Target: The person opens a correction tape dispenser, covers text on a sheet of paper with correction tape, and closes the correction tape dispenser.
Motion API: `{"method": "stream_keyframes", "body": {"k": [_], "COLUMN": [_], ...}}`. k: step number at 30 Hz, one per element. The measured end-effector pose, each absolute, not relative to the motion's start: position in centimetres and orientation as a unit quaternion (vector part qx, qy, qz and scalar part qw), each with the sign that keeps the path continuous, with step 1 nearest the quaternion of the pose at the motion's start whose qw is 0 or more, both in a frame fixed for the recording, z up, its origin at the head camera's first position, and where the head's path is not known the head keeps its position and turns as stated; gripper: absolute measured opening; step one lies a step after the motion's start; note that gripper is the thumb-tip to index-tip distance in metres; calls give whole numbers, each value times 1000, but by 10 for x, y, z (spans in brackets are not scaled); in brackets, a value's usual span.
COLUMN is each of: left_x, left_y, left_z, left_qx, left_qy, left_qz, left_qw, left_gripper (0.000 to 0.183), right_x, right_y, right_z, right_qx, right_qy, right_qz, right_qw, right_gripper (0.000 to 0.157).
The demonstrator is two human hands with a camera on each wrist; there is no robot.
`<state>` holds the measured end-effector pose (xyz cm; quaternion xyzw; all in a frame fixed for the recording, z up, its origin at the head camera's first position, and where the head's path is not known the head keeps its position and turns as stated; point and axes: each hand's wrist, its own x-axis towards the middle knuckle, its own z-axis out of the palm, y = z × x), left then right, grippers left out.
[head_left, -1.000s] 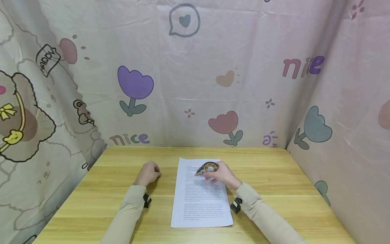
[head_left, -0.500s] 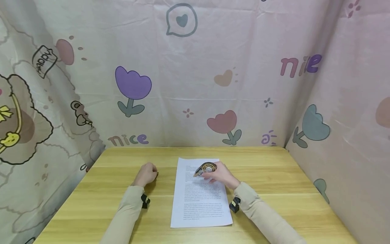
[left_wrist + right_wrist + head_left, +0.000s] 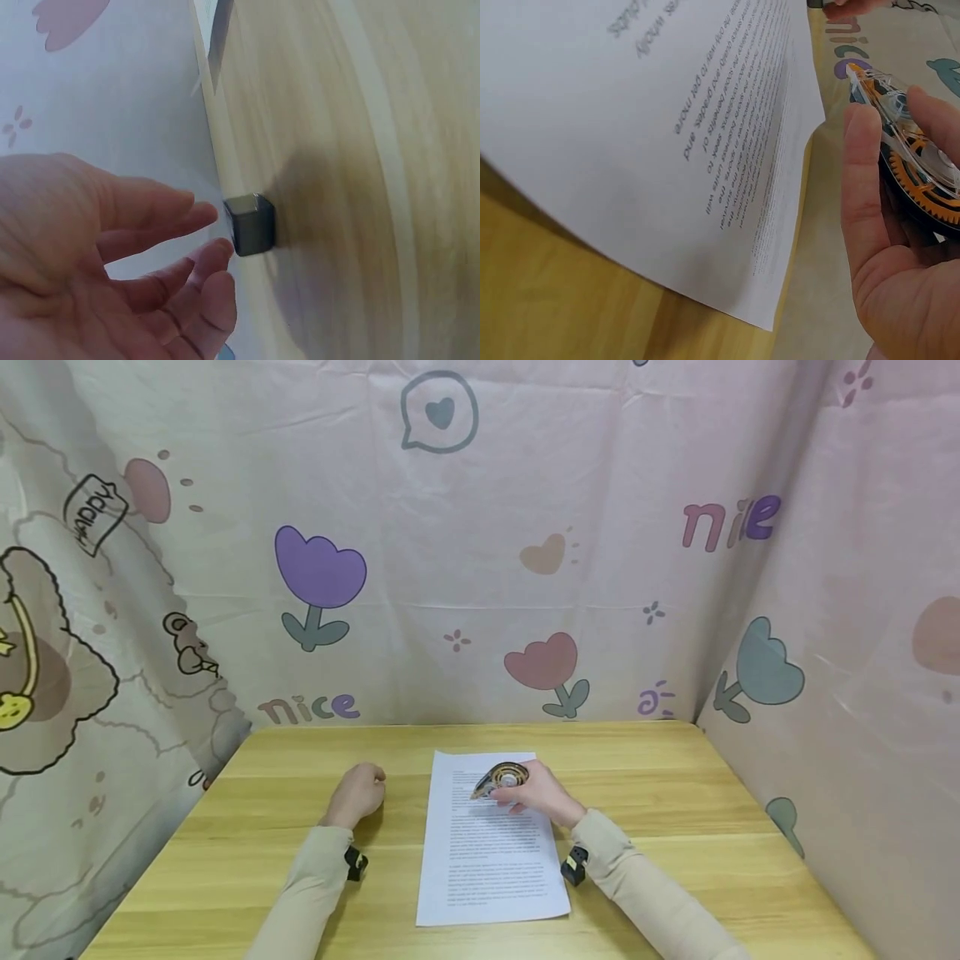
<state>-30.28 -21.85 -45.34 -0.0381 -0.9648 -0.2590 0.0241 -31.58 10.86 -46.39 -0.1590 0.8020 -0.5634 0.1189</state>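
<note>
head view: the right hand [image 3: 540, 795] pinches a black-and-orange plastic teardrop dispenser [image 3: 500, 777] above printed white paper [image 3: 491, 885]; the left hand [image 3: 356, 795] has turned its fingertips from sight. left wrist: they lie parted beside a shiny dark block [image 3: 253, 226], seemingly released. right wrist: dispenser tip clear of paper.

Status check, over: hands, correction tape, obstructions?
Right hand holds black, orange plastic correction tape above white printed paper. Left hand near small dark boxy object. Nothing visible between tape and paper.

Two hands [image 3: 357, 795] and two wrist cameras [image 3: 356, 863] show. So do one correction tape [image 3: 504, 773], one sheet [image 3: 491, 860] and one dark block [image 3: 253, 231].
</note>
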Motion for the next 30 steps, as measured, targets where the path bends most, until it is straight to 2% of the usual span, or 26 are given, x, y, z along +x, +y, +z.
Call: {"method": "stream_keyframes", "body": {"k": [6,11,18,24,30], "left_x": [-296,-293,-290,-288,-285], "left_y": [-203,-192,-178,-165,-154], "left_z": [-448,-447,-450,-451,-456], "left_qx": [-48,-49,-63,-128,-194], "left_qy": [-969,-969,-966,-959,-957], "left_qz": [-238,-233,-248,-253,-215], "left_qw": [56,57,32,15,-22], "left_gripper": [31,31,35,37,56], "right_x": [-318,-319,-320,-323,-324], "right_y": [109,109,110,109,104], "right_z": [-465,-463,-464,-466,-468], "right_qx": [-164,-162,-151,-142,-147], "right_qy": [808,810,804,797,807], "right_qz": [-556,-555,-566,-578,-562], "right_qw": [106,98,104,101,109], "right_gripper": [32,32,33,33,33]}}
